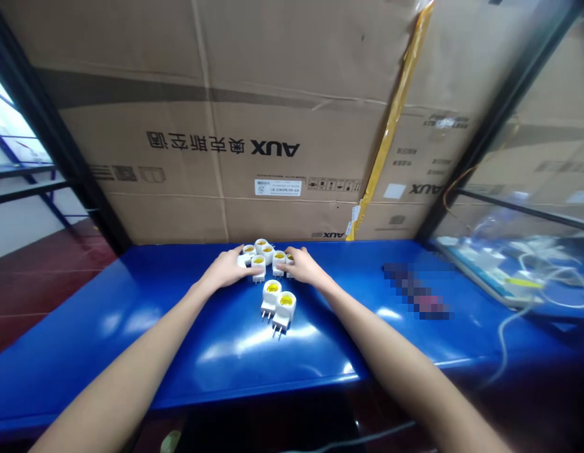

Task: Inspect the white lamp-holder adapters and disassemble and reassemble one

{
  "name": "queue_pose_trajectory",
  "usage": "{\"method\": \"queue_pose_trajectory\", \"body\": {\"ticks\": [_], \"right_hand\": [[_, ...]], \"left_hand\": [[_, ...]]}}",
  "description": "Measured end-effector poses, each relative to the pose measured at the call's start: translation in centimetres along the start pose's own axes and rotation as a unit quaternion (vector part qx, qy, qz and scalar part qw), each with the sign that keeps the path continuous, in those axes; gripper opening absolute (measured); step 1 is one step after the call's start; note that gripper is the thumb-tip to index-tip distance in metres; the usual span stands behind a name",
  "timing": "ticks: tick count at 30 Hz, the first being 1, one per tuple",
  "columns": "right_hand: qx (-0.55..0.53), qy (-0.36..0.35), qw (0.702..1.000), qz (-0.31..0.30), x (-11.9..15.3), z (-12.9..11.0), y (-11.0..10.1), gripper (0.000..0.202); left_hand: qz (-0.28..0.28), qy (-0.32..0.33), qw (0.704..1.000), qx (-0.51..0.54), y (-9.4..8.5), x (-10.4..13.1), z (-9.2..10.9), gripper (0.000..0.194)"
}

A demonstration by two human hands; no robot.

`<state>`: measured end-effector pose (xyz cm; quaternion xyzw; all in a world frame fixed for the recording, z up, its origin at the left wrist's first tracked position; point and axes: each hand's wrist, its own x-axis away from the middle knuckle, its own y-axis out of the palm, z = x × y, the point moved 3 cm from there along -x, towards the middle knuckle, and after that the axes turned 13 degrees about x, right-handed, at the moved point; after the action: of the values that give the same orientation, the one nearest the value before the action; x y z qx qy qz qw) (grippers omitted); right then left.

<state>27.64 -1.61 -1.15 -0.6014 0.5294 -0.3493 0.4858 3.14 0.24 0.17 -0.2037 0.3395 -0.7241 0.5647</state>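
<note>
Several white plug-in lamp sockets with yellow insides are clustered on the blue shelf [178,352], between my hands. My left hand [225,268] curls round the cluster's left side, its thumb laid across a front lamp socket [258,261]. On the other side my right hand [302,265] closes round a lamp socket [278,257] and another partly hidden under its fingers. Behind them sit more sockets, among them a rear lamp socket [261,243]. Nearer to me, two sockets lie side by side untouched, a left one [271,294] and a right one [285,308], metal prongs towards me.
A large cardboard box [225,107] walls off the back. Dark metal posts, such as the right post [499,119], frame the shelf. A pixelated dark and red item [414,290] lies at right. Beyond it are white cables [550,277] and a clear bottle [503,214].
</note>
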Motion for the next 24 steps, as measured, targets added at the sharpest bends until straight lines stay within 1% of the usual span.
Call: {"method": "queue_pose_trajectory", "body": {"ticks": [2,4,6,7,8,9,10,12,13,14,15,16,18,20,22,24], "right_hand": [[-0.027,0.006,0.999,0.022,-0.3,0.4,-0.1,0.056],[-0.046,0.016,0.998,0.051,-0.1,0.9,-1.2,0.059],[-0.053,0.024,0.995,0.087,0.6,1.3,-3.2,0.055],[-0.051,0.014,0.993,0.101,1.2,1.3,-4.5,0.049],[-0.051,-0.007,0.994,0.101,1.9,1.1,-5.8,0.041],[-0.050,-0.029,0.995,0.085,2.8,0.7,-7.0,0.036],[-0.052,-0.051,0.996,0.046,3.8,0.1,-7.9,0.037],[-0.061,-0.091,0.991,-0.072,5.9,-1.3,-8.8,0.047],[-0.058,-0.110,0.986,-0.108,6.8,-2.1,-8.9,0.049],[-0.047,-0.111,0.986,-0.111,7.6,-2.8,-8.8,0.051],[-0.039,-0.106,0.988,-0.106,8.1,-3.4,-8.4,0.054],[-0.022,-0.106,0.988,-0.106,8.5,-3.9,-7.8,0.058],[0.032,-0.104,0.986,-0.126,8.7,-4.5,-6.1,0.062],[0.069,-0.096,0.982,-0.149,8.4,-4.5,-4.7,0.057],[0.081,-0.087,0.981,-0.151,8.1,-4.3,-4.0,0.051],[0.082,-0.082,0.984,-0.137,8.0,-4.0,-4.2,0.052]], "left_hand": [[0.014,0.002,1.000,0.001,0.0,-0.3,-0.3,0.098],[0.035,-0.004,0.999,-0.003,-0.6,-0.3,-0.2,0.109],[0.055,-0.006,0.998,-0.011,-1.7,0.2,0.4,0.122],[0.058,-0.002,0.998,-0.013,-2.5,0.7,0.9,0.123],[0.058,0.013,0.998,-0.006,-3.3,1.3,1.6,0.117],[0.049,0.036,0.998,0.009,-4.1,1.9,2.4,0.103],[0.008,0.061,0.998,0.025,-4.6,2.6,3.3,0.088],[-0.100,0.100,0.989,0.031,-4.7,4.1,4.8,0.068],[-0.148,0.114,0.982,0.023,-4.3,4.8,5.5,0.063],[-0.183,0.123,0.975,0.008,-3.8,5.3,5.9,0.060],[-0.197,0.127,0.972,-0.013,-3.2,5.8,6.3,0.059],[-0.199,0.125,0.971,-0.037,-2.5,6.0,6.5,0.059],[-0.181,0.133,0.973,-0.063,-1.2,6.2,6.7,0.055],[-0.161,0.147,0.973,-0.071,-0.1,6.0,6.9,0.048],[-0.143,0.147,0.976,-0.073,0.9,5.8,6.8,0.044],[-0.118,0.121,0.983,-0.066,1.9,5.6,6.7,0.045]]}}
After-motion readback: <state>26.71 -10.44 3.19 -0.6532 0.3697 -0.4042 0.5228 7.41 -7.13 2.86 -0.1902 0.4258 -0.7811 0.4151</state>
